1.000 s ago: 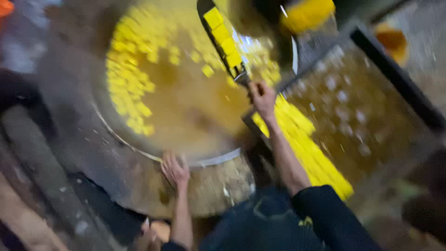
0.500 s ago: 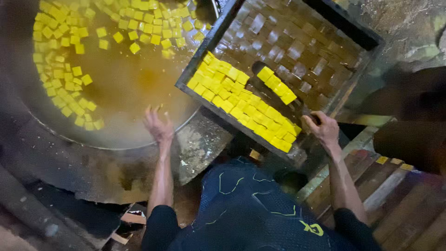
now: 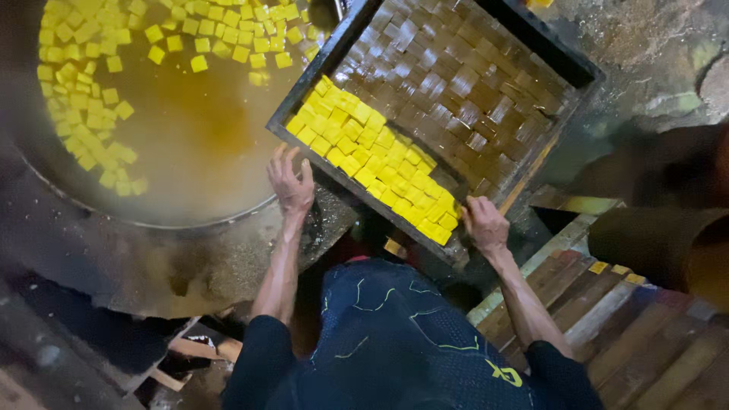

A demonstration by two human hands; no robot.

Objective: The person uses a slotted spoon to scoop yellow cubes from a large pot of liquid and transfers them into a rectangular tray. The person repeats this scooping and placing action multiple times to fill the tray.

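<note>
While the left hand [image 3: 291,184] rests open beside it, the right hand [image 3: 483,225] grips the tray [image 3: 357,26].

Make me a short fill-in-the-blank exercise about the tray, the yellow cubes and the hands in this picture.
1. Both hands, the left hand and the right hand, rest on the near edge of the dark ____.
2. The yellow cubes lie along the tray's ____ edge.
3. More cubes float in the big round ____ of amber liquid.
4. The tray's bare floor shows a ____ pattern.

Missing words: tray; near; pan; woven
</note>
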